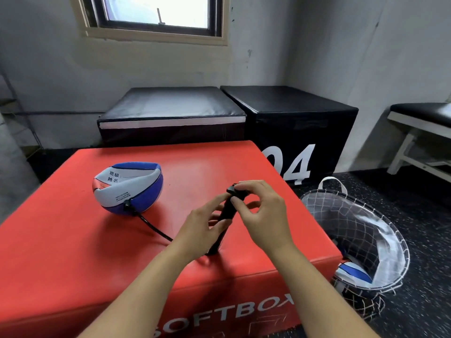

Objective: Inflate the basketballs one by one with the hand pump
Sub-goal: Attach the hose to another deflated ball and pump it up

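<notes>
- A deflated basketball (127, 187), blue, white and red, sits caved in near the far left corner of the red soft box (73, 240), its valve turned toward the person so the black hose (152, 226) can run straight back to the hand pump (225, 215).
- The pump stands tilted near the box's front edge, its foot pressed into the padding, apparently to brace it for pumping.
- The left hand (200, 230) wraps the barrel, steadying it.
- The right hand (262, 211) has its grip closed on the handle at the top, fingers pinching it, seemingly readying a stroke.
- A mesh basket (380, 242) stands on the floor beside the box's right edge, holding another blue-and-white ball (353, 274), likely within reach for the next turn.
</notes>
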`<state>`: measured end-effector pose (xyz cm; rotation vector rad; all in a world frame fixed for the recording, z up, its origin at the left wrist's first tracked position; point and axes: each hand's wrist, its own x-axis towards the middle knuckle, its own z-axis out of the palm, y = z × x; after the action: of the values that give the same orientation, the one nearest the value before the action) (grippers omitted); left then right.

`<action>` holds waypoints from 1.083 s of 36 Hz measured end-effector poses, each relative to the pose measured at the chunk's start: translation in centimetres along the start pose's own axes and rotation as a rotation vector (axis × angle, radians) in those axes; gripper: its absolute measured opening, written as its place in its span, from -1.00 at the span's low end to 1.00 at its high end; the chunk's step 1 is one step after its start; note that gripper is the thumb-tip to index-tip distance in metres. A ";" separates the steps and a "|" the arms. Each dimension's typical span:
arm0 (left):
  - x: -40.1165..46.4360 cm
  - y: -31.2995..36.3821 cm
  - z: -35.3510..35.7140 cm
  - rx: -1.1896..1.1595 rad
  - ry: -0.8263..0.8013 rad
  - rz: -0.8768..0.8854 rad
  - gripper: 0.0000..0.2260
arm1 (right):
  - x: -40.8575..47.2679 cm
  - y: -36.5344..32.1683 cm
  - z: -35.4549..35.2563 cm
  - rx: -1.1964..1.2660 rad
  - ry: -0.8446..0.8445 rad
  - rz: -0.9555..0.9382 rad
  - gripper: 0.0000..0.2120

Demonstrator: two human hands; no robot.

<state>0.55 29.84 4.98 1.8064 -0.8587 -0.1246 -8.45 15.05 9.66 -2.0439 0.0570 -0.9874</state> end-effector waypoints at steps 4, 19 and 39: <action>0.0 0.7 0.6 0.084 -0.031 0.044 -0.38 | 0.0 -0.2 -2.1 0.033 0.037 0.026 -0.74; 0.3 1.3 2.1 0.263 -0.122 0.079 -0.39 | 1.0 -0.9 -8.7 0.081 0.356 0.026 -0.77; -0.1 -0.3 -0.3 0.000 -0.027 0.036 -0.21 | 1.3 -1.2 -1.4 0.037 0.060 -0.096 -0.71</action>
<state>0.78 30.15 4.78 1.7919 -0.9098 -0.1269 -8.86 14.39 11.77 -1.9987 -0.0281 -1.1020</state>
